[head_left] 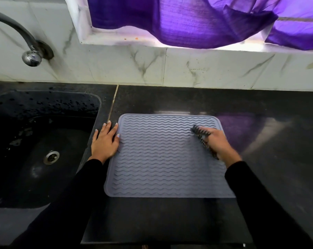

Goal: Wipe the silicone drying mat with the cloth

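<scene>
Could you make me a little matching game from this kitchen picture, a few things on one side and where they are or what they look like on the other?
Things:
1. silicone drying mat
2. left hand
3. right hand
4. curtain

Descriptions:
A. purple, hanging in the window
B. grips a dark striped cloth
C. grey with wavy ridges, lying on the black counter
D. flat on the mat's edge nearest the sink

Pairs: 1-C, 2-D, 3-B, 4-A

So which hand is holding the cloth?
The right hand grips the dark cloth on the mat; the left hand lies flat, holding nothing.
</scene>
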The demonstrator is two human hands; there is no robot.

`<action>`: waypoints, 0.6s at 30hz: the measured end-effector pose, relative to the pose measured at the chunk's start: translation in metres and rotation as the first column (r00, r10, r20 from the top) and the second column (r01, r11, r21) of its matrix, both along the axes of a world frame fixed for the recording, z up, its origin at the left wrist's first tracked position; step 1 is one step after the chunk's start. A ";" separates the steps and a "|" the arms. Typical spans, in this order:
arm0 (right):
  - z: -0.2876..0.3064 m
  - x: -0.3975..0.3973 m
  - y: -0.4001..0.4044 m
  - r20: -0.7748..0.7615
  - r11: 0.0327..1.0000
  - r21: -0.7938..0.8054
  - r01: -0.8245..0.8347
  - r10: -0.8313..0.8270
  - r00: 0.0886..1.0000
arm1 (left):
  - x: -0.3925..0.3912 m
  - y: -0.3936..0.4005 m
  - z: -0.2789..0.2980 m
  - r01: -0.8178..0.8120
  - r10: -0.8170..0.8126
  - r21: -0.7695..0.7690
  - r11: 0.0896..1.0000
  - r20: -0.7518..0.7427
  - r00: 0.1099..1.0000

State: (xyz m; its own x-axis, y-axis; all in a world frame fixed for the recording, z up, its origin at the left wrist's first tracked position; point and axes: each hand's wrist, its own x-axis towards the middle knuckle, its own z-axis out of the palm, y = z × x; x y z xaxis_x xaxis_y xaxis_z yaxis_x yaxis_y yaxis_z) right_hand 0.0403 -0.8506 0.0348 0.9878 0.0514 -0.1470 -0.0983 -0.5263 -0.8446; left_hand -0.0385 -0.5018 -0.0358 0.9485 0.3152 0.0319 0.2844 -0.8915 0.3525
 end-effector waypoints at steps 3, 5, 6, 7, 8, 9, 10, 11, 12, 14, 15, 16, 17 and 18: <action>0.015 0.013 0.003 -0.229 0.838 0.434 0.332 -0.253 0.940 | 0.005 -0.002 0.010 -0.014 0.015 -0.036 0.999 0.035 0.999; 0.014 0.011 0.023 -0.036 0.961 0.121 0.247 -0.245 0.969 | 0.010 -0.004 0.016 -0.022 0.023 -0.010 1.000 0.053 0.998; 0.009 0.008 0.034 0.087 0.983 -0.057 0.177 -0.172 0.981 | 0.011 -0.005 0.017 -0.015 0.015 0.010 1.000 0.039 0.999; 0.002 0.002 0.045 0.155 0.976 -0.199 0.091 -0.060 0.986 | 0.012 -0.007 0.017 -0.002 0.002 0.026 1.000 0.014 1.000; -0.008 -0.003 0.056 0.190 0.956 -0.293 0.010 0.048 0.981 | 0.013 -0.008 0.015 0.010 -0.009 0.035 0.999 -0.013 1.000; -0.018 -0.009 0.065 0.209 0.914 -0.402 -0.050 0.144 0.967 | 0.013 -0.009 0.012 0.014 -0.012 0.042 0.999 -0.033 0.999; -0.027 -0.014 0.073 0.221 0.840 -0.535 -0.090 0.241 0.945 | 0.011 -0.010 0.009 0.011 -0.009 0.054 0.998 -0.035 0.999; -0.036 -0.016 0.078 0.229 0.756 -0.648 -0.094 0.310 0.923 | 0.011 -0.010 0.006 0.005 -0.004 0.070 0.998 -0.024 1.000; -0.043 -0.017 0.081 0.223 0.675 -0.734 -0.079 0.350 0.910 | 0.011 -0.010 0.004 0.000 0.001 0.081 0.997 -0.011 1.000; -0.050 -0.017 0.086 0.175 0.564 -0.823 -0.062 0.356 0.918 | 0.012 -0.010 0.003 -0.006 0.006 0.085 0.996 -0.003 1.000; -0.051 -0.018 0.088 0.162 0.532 -0.845 -0.060 0.360 0.919 | 0.012 -0.010 0.002 -0.009 0.009 0.088 0.996 -0.004 1.000; -0.051 -0.018 0.090 0.150 0.507 -0.860 -0.064 0.371 0.917 | 0.013 -0.009 0.001 -0.011 0.011 0.094 0.996 -0.008 1.000; -0.050 -0.017 0.091 0.133 0.490 -0.868 -0.077 0.379 0.916 | 0.013 -0.009 0.001 -0.011 0.013 0.100 0.995 -0.013 1.000; -0.049 -0.017 0.091 0.110 0.471 -0.877 -0.099 0.396 0.912 | 0.013 -0.009 0.001 -0.012 0.013 0.101 0.995 -0.014 1.000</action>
State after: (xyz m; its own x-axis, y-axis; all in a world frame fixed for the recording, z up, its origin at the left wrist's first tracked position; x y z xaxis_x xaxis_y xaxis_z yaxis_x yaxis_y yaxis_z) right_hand 0.0234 -0.7598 -0.0144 0.9541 0.2993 -0.0055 0.2991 -0.9526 0.0553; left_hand -0.0258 -0.5108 -0.0345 0.9451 0.3229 0.0504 0.3002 -0.9188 0.2562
